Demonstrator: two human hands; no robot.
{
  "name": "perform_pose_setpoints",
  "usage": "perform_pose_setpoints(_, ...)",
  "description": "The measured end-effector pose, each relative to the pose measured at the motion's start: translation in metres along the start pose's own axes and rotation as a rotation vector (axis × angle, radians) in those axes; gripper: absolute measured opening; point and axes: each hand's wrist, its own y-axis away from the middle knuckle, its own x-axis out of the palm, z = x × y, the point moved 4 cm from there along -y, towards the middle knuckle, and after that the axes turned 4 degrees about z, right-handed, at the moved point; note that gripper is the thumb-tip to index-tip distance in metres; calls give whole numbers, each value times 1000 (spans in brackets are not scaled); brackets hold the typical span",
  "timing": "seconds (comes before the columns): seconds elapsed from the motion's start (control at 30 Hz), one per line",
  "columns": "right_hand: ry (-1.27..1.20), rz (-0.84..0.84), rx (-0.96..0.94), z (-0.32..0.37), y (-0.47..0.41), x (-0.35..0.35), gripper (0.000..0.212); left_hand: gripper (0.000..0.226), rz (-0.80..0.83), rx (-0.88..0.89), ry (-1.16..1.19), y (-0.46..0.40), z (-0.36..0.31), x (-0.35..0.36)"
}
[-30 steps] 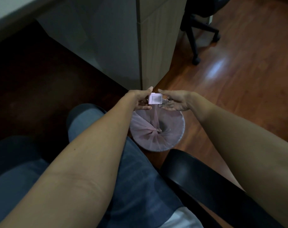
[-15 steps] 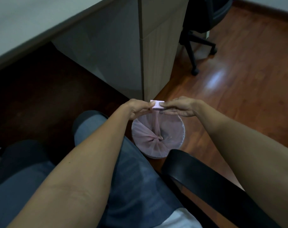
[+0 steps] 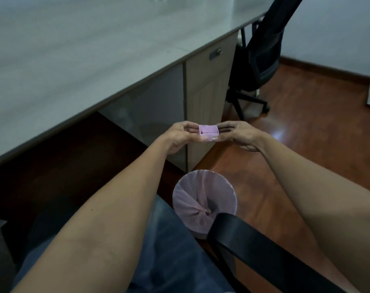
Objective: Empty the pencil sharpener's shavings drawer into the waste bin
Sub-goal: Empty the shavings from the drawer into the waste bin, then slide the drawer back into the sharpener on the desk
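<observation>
The shavings drawer (image 3: pixel 208 133), a small pink open box, is held level and mouth-up between both hands, the left hand (image 3: pixel 178 138) pinching its left end and the right hand (image 3: pixel 238 134) its right. It looks empty inside, so the tipping seems done. The waste bin (image 3: pixel 204 203), lined in pink, stands on the floor nearer the person, beside the black armrest (image 3: pixel 264 248). Refitting the drawer likely remains; no sharpener is in view.

Shavings drawer (image 3: pixel 208 133), frame centre: pink plastic, smooth, matt. Waste bin (image 3: pixel 204 205), lower centre: thin translucent pink plastic liner, crinkled and gathered to a knot. Floor (image 3: pixel 306 149), right: reddish wood, glossy, with glare patches. Desk top (image 3: pixel 74 60), upper left: smooth pale laminate. Cabinet front (image 3: pixel 207 89): light woodgrain, matt. Chair armrest (image 3: pixel 264 248), lower right: black, smooth, slight sheen.
</observation>
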Motion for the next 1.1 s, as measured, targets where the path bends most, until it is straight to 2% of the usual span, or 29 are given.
perform_pose_setpoints(0.23,108,15,-163,94,14,-5,45,61,-36,158,-163,13,-98,-8)
perform_pose_setpoints(0.4,103,55,-282,164,15,7,60,67,-107,261,-245,32,-169,-26)
perform_pose_setpoints(0.53,85,133,-376,223,13,34,50,59,-163,331,-205,64,-217,-52)
perform_pose_setpoints(0.73,154,263,-462,286,-3,102,50,44,-259,404,-213,125,-262,-110)
perform_pose_setpoints(1.0,177,508,-498,326,-16,234,41,42,-460,419,-196,217,-267,-204)
perform_pose_setpoints(1.1,163,590,-519,332,-21,286,37,50,-533,421,-206,255,-263,-238)
